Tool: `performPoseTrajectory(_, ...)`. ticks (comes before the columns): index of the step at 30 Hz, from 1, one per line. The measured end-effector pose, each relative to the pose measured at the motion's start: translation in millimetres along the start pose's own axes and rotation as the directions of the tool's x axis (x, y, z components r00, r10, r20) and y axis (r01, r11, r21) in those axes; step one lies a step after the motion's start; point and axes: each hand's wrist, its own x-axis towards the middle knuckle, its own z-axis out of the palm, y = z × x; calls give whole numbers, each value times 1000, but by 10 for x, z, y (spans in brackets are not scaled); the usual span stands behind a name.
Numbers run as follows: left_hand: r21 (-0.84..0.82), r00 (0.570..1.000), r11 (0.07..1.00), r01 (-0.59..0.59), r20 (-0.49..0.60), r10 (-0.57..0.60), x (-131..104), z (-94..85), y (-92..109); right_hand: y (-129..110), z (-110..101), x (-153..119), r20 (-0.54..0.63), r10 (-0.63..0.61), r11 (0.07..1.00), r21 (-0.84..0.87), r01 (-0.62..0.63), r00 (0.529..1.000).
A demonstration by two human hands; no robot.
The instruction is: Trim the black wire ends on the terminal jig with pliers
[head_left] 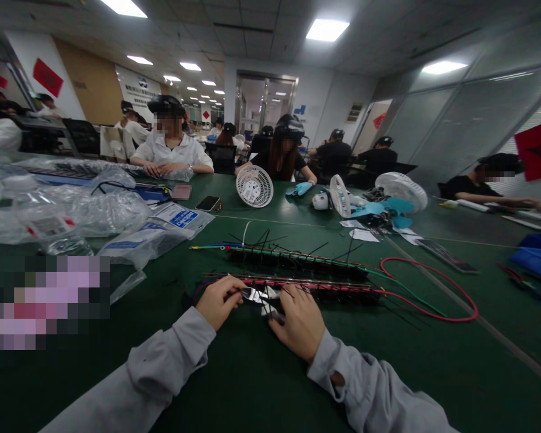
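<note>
Two long black strips lined with wires and thin black ties lie side by side on the green table (252, 385). The nearer strip (342, 293) carries a red cable, the farther strip (297, 261) a green one. At the near strip's left part, my left hand (219, 300) pinches something small beside a shiny white piece (255, 294). My right hand (301, 319) bends over the same strip just right of that piece, thumb lower and fingertips on the strip. What its fingers grip is hidden. Thin black ties stick out between both hands.
A red cable loop (476, 313) stretches right. Plastic bags (157, 231) and a clear bottle (56, 216) lie left, near a phone (208, 204). White fan grilles (255, 186) and blue fan blades (399, 205) are farther back. Co-workers (174, 150) sit across the table.
</note>
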Motion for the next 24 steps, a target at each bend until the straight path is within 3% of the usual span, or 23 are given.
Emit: performPoseTrajectory(24, 47, 999, 998, -38, 11, 37, 13, -6, -11, -7, 13, 14, -23, -21, 999, 27, 22, 1000)
